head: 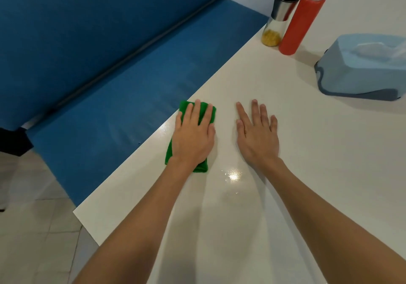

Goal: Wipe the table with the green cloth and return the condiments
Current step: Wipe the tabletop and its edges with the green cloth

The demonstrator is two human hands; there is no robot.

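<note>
**Reader:** What does the figure show of the hands?

**Legend:** The left hand (193, 134) lies flat on the green cloth (185, 107), fingers straight and slightly spread, pressing rather than clutching. The right hand (257, 134) rests palm-down on the bare table (296, 185) just beside it, fingers extended, holding nothing.

**Reader:** Where is the cloth, and how is it oriented?

**Legend:** It is folded into an oblong at the table's left edge, next to the blue bench (131, 75). Its long axis runs away from the person, in line with the left fingers, and its far corner meets the edge.

**Reader:** How is this step best done?

**Legend:** Probably with even palm pressure and overlapping strokes made broadside to the long axis, so the full length sweeps. The right hand steadies the body. The shaker (278, 18) and red squeeze bottle (301, 22), touching at the far left edge, and the tissue box (360, 66) likely need wiping around.
</note>
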